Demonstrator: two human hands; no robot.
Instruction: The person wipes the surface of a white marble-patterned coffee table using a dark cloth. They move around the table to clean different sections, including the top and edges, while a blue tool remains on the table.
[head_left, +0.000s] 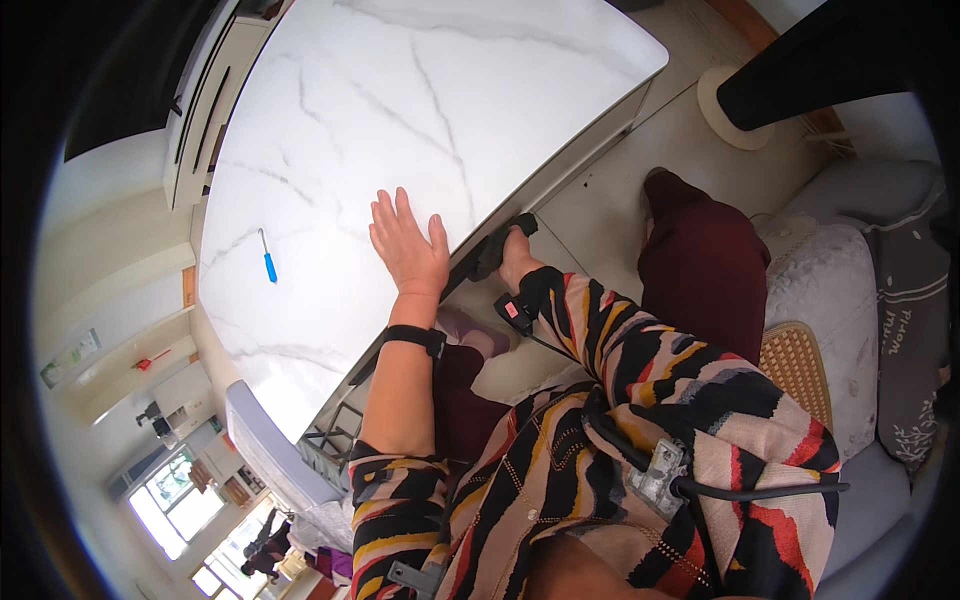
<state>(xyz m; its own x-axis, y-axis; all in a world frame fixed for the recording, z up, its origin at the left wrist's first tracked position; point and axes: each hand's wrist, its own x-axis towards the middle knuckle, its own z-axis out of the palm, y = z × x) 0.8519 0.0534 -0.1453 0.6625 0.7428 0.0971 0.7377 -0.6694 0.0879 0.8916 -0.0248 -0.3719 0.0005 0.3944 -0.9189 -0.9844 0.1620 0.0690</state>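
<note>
My left hand (409, 244) rests palm down on the white marble-patterned tabletop (360, 142), fingers spread and holding nothing. To its left, apart from it, lies a small hooked metal tool with a blue handle (269, 266). Below the near table edge, my right hand (517, 255) is at a dark, soft-looking item (495, 249), its fingers partly hidden behind it. What this item is cannot be made out. A black strap (415, 339) circles my left wrist, and a small black device (514, 311) sits at my right cuff.
A grey sofa (817, 262) with a woven mat (796, 367) and a dark cushion (911, 337) is on the right. The black column (810, 67) stands on a round pale base at the upper right. A cabinet (217, 97) is beyond the table's far side.
</note>
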